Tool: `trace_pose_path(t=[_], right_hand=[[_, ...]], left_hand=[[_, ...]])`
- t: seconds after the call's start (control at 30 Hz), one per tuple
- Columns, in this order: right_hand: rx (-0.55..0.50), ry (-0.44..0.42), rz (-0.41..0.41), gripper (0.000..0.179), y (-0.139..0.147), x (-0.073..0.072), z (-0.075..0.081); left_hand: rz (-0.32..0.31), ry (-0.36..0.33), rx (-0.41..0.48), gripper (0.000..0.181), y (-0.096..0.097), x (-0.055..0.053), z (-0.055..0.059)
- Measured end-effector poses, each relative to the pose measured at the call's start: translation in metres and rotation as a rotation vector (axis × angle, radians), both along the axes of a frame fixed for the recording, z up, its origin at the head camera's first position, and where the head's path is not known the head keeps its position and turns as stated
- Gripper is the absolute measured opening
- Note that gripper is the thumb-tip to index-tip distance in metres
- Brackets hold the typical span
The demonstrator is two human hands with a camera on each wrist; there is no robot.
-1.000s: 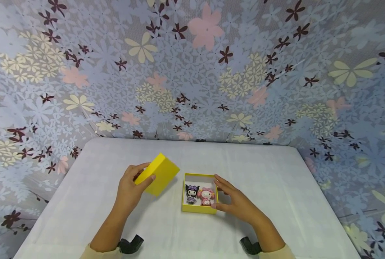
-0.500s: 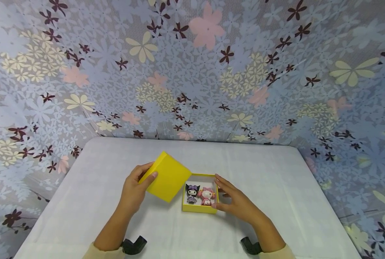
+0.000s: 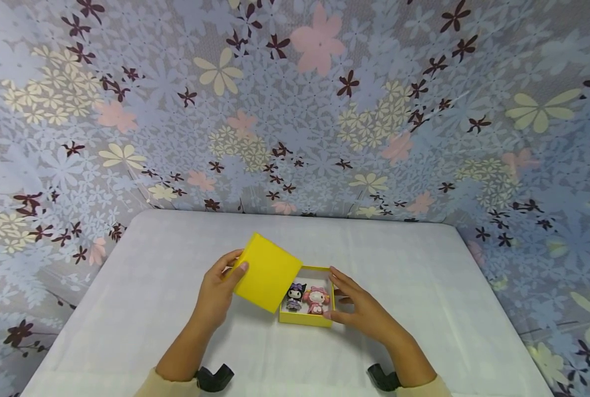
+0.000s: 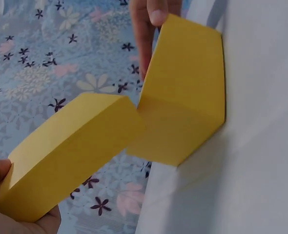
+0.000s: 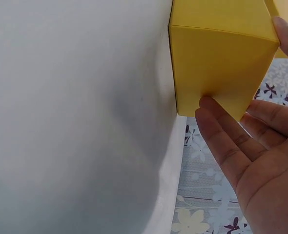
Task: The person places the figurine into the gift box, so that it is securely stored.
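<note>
My left hand (image 3: 218, 295) holds a square yellow box lid (image 3: 270, 273) by its left edge, thumb on the outer face. The lid is tilted and overlaps the left part of a shallow yellow box (image 3: 305, 319) in the head view. Inside the white-lined box lie a black-and-purple character figurine (image 3: 295, 298) and a pink one (image 3: 317, 300). My right hand (image 3: 366, 311) steadies the box from the right, thumb at the front corner and index finger at the back corner. In the right wrist view, other fingertips (image 5: 207, 105) touch the side wall of the box.
A white cloth-covered table (image 3: 399, 259) lies under the box. Behind it hangs a floral-patterned cloth (image 3: 295, 110). Black wrist mounts (image 3: 215, 379) stick out near both sleeves at the front edge.
My left hand has moved right with the lid, turning its face toward the camera, and the lid now overlaps the box's left part. My right hand and the box stay in place.
</note>
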State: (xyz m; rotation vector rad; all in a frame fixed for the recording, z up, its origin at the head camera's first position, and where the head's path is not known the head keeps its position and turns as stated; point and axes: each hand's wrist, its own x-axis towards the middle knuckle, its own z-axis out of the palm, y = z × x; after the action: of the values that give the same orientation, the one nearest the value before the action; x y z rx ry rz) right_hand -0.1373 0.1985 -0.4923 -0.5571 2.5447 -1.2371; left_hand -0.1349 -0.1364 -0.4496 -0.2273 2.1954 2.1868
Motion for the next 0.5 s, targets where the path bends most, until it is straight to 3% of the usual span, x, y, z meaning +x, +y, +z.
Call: trace_pose_path(t=[0.5], right_hand=[[0.018,0.007,-0.021,0.091,-0.0021,0.0015,0.0000]], left_hand=[[-0.021,-0.043,0.126,0.041,0.0054,-0.0009,-0.0097]])
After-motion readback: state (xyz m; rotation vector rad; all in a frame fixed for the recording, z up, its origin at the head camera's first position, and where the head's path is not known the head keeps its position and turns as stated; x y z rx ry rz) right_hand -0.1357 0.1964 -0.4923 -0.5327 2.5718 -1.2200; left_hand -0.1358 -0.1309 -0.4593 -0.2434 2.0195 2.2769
